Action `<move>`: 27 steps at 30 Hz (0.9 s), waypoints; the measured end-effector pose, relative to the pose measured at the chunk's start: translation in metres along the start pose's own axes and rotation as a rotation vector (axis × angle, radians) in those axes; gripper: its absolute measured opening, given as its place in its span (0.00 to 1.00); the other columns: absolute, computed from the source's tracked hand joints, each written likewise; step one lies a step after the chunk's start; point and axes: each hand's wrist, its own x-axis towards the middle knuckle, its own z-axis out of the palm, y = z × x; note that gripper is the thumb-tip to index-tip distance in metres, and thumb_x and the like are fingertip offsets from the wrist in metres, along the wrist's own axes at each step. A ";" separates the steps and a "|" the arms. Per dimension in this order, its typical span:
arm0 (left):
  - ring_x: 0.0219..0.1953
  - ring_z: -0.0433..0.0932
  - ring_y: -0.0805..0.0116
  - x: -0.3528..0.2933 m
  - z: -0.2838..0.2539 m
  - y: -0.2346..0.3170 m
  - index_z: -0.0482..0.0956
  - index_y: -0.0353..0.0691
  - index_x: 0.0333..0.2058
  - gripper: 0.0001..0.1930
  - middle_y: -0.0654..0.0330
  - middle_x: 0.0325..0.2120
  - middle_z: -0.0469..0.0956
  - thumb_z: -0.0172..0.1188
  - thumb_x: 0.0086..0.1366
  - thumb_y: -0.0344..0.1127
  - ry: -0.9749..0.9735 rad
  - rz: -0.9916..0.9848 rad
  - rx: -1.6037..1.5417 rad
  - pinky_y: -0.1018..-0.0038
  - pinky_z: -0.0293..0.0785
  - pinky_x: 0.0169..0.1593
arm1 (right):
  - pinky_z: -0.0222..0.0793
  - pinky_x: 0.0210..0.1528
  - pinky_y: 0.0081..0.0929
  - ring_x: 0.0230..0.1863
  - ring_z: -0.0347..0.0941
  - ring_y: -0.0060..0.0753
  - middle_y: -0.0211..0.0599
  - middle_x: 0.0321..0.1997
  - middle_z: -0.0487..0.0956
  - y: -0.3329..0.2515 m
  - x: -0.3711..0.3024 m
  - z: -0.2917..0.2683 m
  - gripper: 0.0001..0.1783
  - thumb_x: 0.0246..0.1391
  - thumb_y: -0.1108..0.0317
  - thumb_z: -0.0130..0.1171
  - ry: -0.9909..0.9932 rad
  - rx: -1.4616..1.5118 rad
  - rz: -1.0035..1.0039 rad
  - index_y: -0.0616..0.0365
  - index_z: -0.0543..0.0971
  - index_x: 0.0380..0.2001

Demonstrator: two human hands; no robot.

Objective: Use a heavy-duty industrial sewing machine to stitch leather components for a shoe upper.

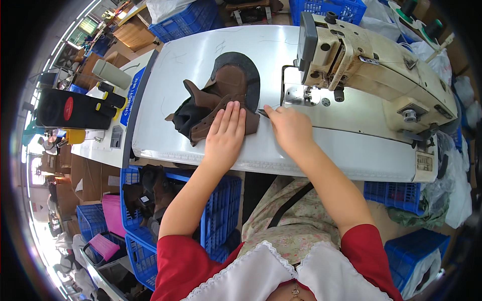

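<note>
A brown leather shoe upper (231, 83) with a dark lining and a black curved edge piece lies on the white sewing table (170, 57). My left hand (225, 131) presses flat on its near side, fingers stretched out and close together. Just right of the upper, my right hand (290, 128) is closed round a small pointed metal tool (263, 112). The tool's tip reaches the upper's right edge; most of it is hidden in my fingers, so its exact kind does not show.
An industrial sewing machine (371, 65) stands on the table's right, its needle area near my right hand. Blue crates (221, 215) surround the table; the one at lower left holds dark shoe parts (150, 188). Another machine (75, 109) is at far left.
</note>
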 end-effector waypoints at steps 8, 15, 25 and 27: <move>0.64 0.67 0.55 -0.001 -0.005 -0.005 0.72 0.32 0.56 0.26 0.46 0.59 0.71 0.50 0.58 0.32 0.047 -0.017 0.001 0.60 0.58 0.68 | 0.72 0.29 0.37 0.29 0.76 0.38 0.32 0.30 0.79 -0.001 -0.007 -0.022 0.19 0.52 0.70 0.60 0.020 0.128 0.018 0.48 0.81 0.48; 0.55 0.74 0.63 -0.032 -0.101 -0.072 0.71 0.32 0.57 0.21 0.53 0.52 0.76 0.58 0.66 0.29 0.310 -0.700 -1.223 0.67 0.68 0.59 | 0.70 0.27 0.24 0.26 0.73 0.29 0.35 0.34 0.79 0.007 -0.039 -0.078 0.29 0.49 0.72 0.67 0.311 0.653 0.099 0.51 0.76 0.57; 0.50 0.76 0.62 -0.075 -0.093 -0.067 0.69 0.30 0.57 0.23 0.53 0.49 0.77 0.59 0.65 0.31 0.442 -0.692 -1.818 0.66 0.69 0.57 | 0.64 0.27 0.17 0.25 0.65 0.17 0.32 0.36 0.78 -0.013 -0.056 -0.112 0.27 0.51 0.73 0.66 0.092 0.846 0.240 0.55 0.77 0.56; 0.51 0.76 0.61 -0.076 -0.098 -0.063 0.67 0.30 0.58 0.26 0.53 0.50 0.76 0.61 0.63 0.34 0.429 -0.708 -1.850 0.65 0.70 0.58 | 0.65 0.27 0.17 0.25 0.65 0.18 0.32 0.36 0.78 -0.010 -0.060 -0.116 0.27 0.51 0.73 0.66 0.044 0.863 0.269 0.56 0.77 0.56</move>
